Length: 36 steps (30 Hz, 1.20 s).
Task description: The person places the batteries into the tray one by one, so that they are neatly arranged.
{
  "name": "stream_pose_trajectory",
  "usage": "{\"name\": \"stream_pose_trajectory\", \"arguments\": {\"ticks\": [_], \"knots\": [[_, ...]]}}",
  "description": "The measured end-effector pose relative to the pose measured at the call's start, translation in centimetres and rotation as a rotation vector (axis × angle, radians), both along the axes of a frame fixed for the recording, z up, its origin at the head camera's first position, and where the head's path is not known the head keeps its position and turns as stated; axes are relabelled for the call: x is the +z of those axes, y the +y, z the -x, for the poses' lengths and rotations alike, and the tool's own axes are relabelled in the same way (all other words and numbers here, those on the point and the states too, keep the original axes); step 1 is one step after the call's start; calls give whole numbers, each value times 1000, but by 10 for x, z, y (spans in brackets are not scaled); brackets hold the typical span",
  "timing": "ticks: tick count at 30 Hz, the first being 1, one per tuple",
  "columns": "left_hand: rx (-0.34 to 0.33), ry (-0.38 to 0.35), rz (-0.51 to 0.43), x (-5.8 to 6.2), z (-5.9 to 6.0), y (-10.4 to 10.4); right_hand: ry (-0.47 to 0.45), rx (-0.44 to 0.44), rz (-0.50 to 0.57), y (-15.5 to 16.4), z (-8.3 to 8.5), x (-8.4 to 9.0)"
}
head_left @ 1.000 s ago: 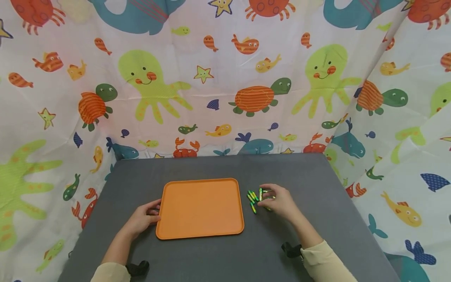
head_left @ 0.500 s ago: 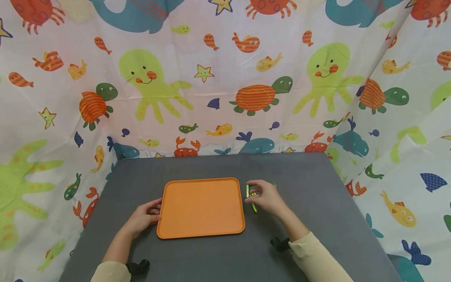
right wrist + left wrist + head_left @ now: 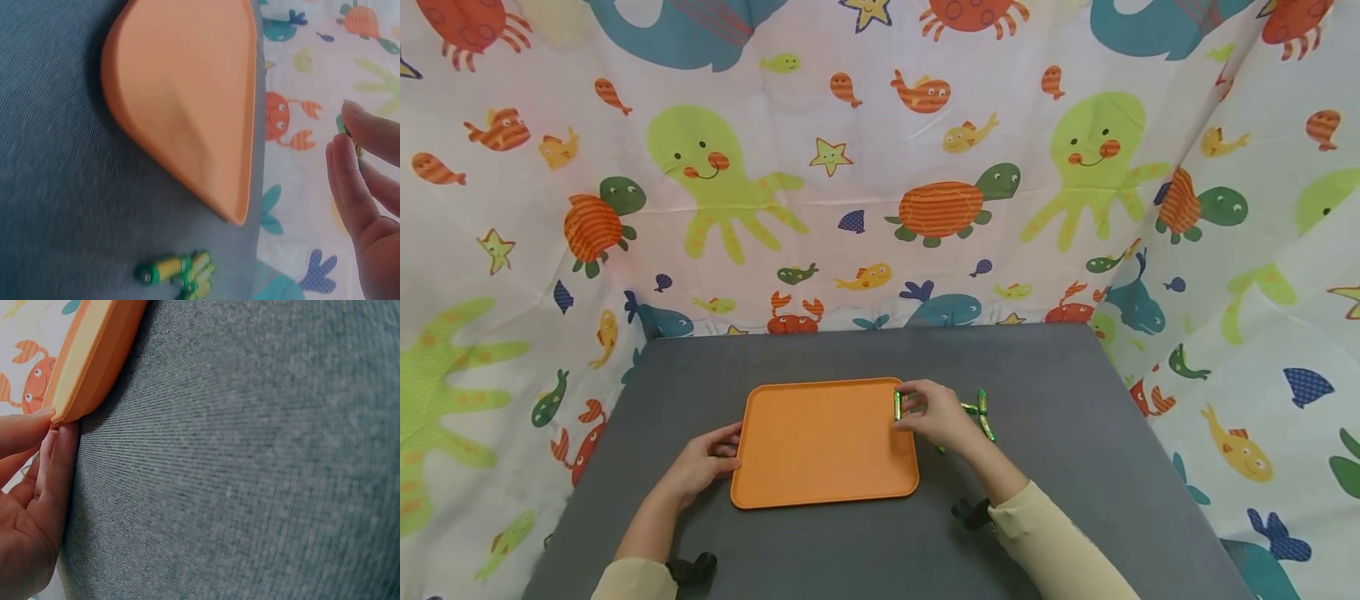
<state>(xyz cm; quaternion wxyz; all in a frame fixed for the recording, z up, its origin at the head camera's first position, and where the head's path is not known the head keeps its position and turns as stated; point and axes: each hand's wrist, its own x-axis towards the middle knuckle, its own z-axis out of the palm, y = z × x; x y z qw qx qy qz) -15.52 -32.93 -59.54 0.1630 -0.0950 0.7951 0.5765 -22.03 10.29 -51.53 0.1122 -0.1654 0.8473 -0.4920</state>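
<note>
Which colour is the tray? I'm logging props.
Plain orange tray, clearest in the head view.

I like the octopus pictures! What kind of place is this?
Probably a small tabletop work booth, not a real playroom. A white sea-animal printed curtain hangs around a grey cloth-covered table, which holds only a flat orange plastic tray and small green-and-yellow batteries.
</note>
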Motion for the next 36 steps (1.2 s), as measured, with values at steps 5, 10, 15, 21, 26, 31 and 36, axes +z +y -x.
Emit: {"name": "stream_pose_trajectory", "arguments": {"ticks": [5, 10, 15, 21, 26, 31, 36], "knots": [[5, -1, -7, 3, 0, 2, -12, 31, -2, -14, 2, 0], [3, -1, -12, 4, 0, 5, -25, 40, 32, -27, 5, -1], [13, -2, -15, 3, 0, 5, -7, 49, 37, -42, 6, -5], [17, -2, -17, 1, 1, 4, -28, 53, 50, -60, 7, -9], [26, -8, -33, -1, -1, 3, -61, 48, 55, -77, 5, -12], [17, -5, -42, -1, -3, 0, -76, 51, 37, -94, 4, -21], [14, -3, -40, 2, -1, 0, -68, 49, 20, -108, 5, -30]]}}
